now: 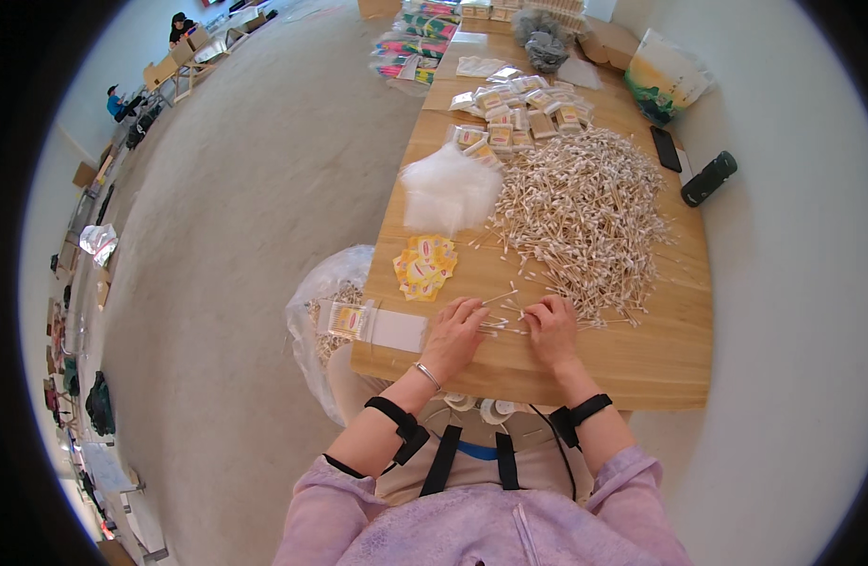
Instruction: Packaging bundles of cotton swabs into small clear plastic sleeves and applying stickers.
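Near the table's front edge, a few loose cotton swabs (495, 324) lie between my two hands. The fingers of my left hand (455, 335) are curled round the ends of some of these swabs. Opposite it, my right hand (552, 330) has its fingertips pinched on other swabs. Just beyond my right hand rises a large heap of loose cotton swabs (585, 217). To the left of my left hand, a clear packet of cotton swabs (347, 321) with a yellow label lies beside a white card (399, 331) at the table's edge.
Yellow printed cards (424, 267) and clear plastic bags (448, 196) lie along the left side. Several filled packets (519, 108) are piled farther back. A phone (667, 149) and black cylinder (708, 179) stand by the wall. A clear sack (311, 283) holding swabs hangs below the left edge.
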Demonstrator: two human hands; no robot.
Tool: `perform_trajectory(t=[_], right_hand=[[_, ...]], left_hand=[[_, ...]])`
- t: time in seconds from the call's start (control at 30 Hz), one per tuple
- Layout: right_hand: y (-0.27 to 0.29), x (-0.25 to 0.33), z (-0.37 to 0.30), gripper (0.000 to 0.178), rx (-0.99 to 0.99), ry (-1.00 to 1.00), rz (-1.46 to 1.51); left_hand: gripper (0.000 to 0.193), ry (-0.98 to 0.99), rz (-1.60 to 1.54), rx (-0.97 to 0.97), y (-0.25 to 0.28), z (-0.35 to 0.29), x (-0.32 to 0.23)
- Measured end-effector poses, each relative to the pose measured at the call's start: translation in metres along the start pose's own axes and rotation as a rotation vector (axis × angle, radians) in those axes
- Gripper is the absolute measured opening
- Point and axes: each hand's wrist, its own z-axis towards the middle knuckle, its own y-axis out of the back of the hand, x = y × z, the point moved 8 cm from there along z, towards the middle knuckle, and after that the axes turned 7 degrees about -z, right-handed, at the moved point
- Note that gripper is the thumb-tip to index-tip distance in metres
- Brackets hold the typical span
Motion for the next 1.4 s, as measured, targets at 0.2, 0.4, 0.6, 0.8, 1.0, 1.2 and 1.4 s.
perform_trajectory(t=[0.2,0.4,0.6,0.8,1.0,1.2,1.4], right_hand=[[0.013,-0.018,0.006,0.006,-0.074,-0.15,-0.146],[0.0,0.008,0.007,0.006,-0.041,-0.102,-0.2],[0.012,-0.012,0.008,0.005,-0.117,-0.184,-0.251],[-0.003,0.025,-0.001,0.007,0.067,-0.009,0.015],[-0.015,0.032,-0.013,0.014,0.1,-0.052,0.117],[0.013,0.01,-0.023,0.019,0.15,-0.07,0.019],[0.009,-0.024,-0.027,0.015,0.193,-0.101,-0.106]], left_hand=[[0.033,0.083,-0.141,0.085,-0.025,-0.014,0.02],[0.023,0.15,-0.145,-0.104,-0.017,0.014,0.021],[0.008,0.206,-0.118,0.093,-0.039,0.035,0.053],[0.009,0.206,-0.234,0.067,-0.019,0.015,0.055],[0.026,0.071,-0.208,0.09,-0.017,-0.002,0.038],[0.047,0.061,-0.133,0.064,-0.006,-0.003,0.016],[0.043,0.098,-0.208,0.129,-0.034,-0.003,0.027]])
